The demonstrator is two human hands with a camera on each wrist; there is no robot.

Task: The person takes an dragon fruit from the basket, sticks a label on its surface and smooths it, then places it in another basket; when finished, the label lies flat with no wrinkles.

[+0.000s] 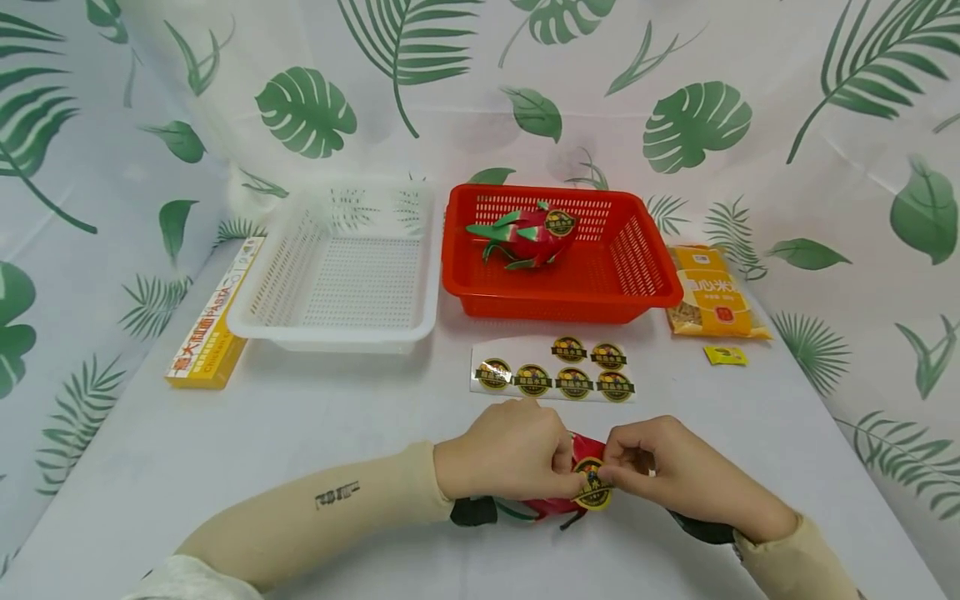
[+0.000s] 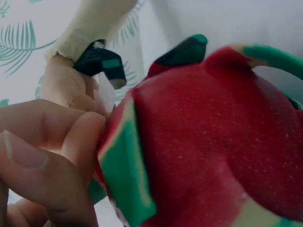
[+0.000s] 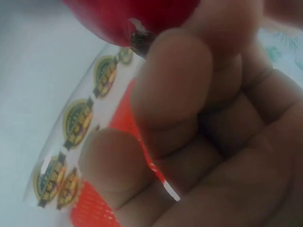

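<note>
A toy-like red dragon fruit (image 1: 587, 447) with green scales lies on the table under both hands. A round black-and-gold sticker (image 1: 592, 492) stands at its right side, its pale back (image 2: 107, 93) partly raised off the skin in the left wrist view. My left hand (image 1: 513, 450) reaches over the fruit, thumb and finger pinching the sticker's left edge. From the other side my right hand (image 1: 675, 471) pinches the sticker's upper right edge with thumb and forefinger. In the right wrist view, the right fingers (image 3: 173, 78) hide the sticker.
Behind the hands lies a sticker sheet (image 1: 480, 360) with several round stickers. A red basket (image 1: 562, 308) holds another dragon fruit (image 1: 528, 236) bearing a sticker. To its left are a white basket (image 1: 333, 333) and a pasta box (image 1: 213, 325); to its right, a yellow food bag (image 1: 716, 292) and a small yellow packet (image 1: 725, 356).
</note>
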